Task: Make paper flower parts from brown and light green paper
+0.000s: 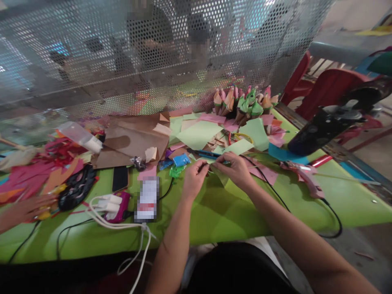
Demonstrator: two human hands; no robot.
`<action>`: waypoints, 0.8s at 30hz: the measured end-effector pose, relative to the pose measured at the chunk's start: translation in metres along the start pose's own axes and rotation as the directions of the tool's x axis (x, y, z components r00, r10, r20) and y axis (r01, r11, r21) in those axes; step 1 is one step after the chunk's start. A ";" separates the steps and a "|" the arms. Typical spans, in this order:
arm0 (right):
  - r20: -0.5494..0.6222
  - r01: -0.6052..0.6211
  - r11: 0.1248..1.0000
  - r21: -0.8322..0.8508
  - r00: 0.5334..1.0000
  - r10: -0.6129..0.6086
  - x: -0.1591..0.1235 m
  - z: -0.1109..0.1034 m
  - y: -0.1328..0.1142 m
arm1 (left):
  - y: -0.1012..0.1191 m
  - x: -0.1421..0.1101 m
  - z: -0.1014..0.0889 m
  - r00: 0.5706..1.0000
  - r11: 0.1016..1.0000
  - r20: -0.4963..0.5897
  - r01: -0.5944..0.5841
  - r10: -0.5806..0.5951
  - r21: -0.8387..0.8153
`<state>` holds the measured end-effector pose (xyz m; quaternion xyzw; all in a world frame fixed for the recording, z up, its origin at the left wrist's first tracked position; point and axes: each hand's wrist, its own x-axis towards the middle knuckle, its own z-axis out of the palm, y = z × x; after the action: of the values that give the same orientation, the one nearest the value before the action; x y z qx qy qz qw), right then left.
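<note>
My left hand (195, 175) and my right hand (235, 168) meet over the front middle of the table, fingertips pinched close together. Between them is a piece of light green paper (222, 177), part of which hangs below my right fingers. My fingers cover much of it, so its exact shape is hidden. Just behind my hands lies a dark tool with blue handles (208, 153), partly covered. Small blue packets (180, 159) and a crumpled green plastic piece (177, 170) are to the left of my left hand.
Paper sheets (200, 134) and folded paper cones (241, 102) lie toward the perforated metal screen (101, 87). A pink glue gun (306, 177) and dark bottle (324, 126) are right. Left are a charging phone (147, 200), cables and another person's hand (24, 210).
</note>
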<state>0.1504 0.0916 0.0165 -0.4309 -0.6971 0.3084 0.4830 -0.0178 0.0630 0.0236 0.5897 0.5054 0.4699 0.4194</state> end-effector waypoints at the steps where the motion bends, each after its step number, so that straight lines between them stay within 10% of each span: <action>1: -0.005 0.006 1.000 -0.007 1.000 -0.006 0.000 0.000 0.000 | 0.000 0.000 0.000 1.000 1.000 0.007 0.005 -0.005 -0.009; 17: 0.048 -0.071 0.997 0.024 0.996 0.070 0.000 -0.002 0.003 | -0.003 0.002 -0.005 0.992 0.998 -0.113 -0.060 0.064 0.034; 24: 0.037 0.081 0.985 -0.152 0.996 -0.076 0.001 -0.003 0.002 | -0.002 0.002 -0.009 0.978 0.941 -0.033 -0.189 0.207 0.282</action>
<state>0.1534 0.0937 0.0168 -0.4340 -0.7426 0.2413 0.4493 -0.0270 0.0652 0.0239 0.6756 0.5171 0.4524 0.2676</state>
